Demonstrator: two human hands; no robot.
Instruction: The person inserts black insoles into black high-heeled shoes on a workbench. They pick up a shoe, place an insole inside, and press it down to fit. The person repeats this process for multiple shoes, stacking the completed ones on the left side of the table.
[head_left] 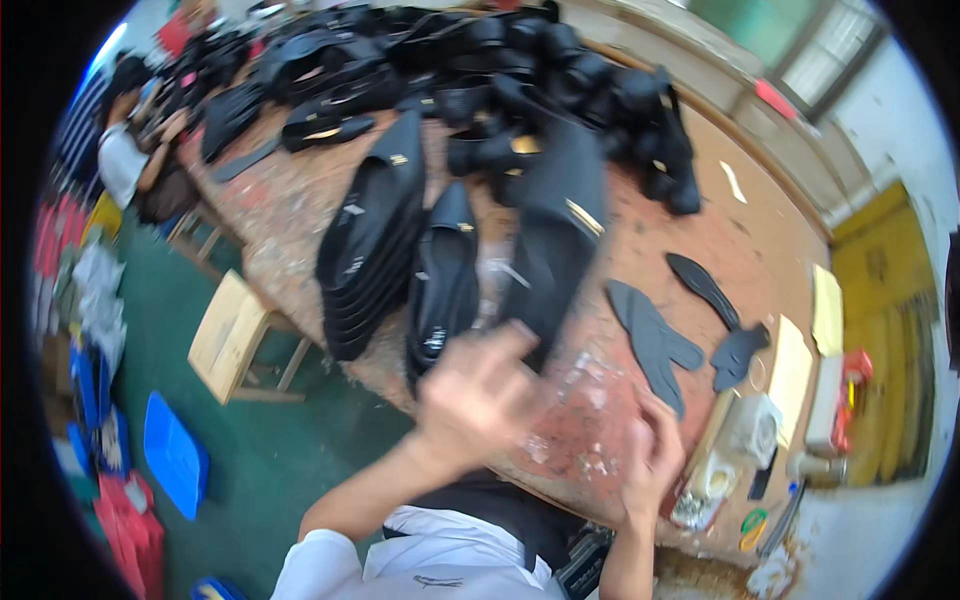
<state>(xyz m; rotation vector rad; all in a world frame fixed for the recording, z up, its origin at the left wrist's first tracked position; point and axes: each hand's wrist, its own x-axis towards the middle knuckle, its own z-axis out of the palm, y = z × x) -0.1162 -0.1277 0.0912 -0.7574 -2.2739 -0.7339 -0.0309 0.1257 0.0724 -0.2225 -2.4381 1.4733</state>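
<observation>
A black pointed flat shoe [555,235] with a gold bar on its toe is raised near the table's front edge, smeared by motion. My left hand [480,395], blurred too, is closed at the shoe's heel. Left of it stand a nested stack of black flats [370,240] and a narrower stack of similar shoes [445,265]. My right hand [655,455] hovers at the table's front edge, its fingers loosely bent and apart with nothing visible in them. Just beyond its fingertips lie grey insoles [650,335].
Many black shoes [480,60] heap across the back of the worktable [270,205]. Further right lie a black insole [702,288], a grey piece [738,355] and a tape roll [755,425]. A wooden stool [228,335] and blue basin [173,455] stand on the floor; a person [125,165] sits far left.
</observation>
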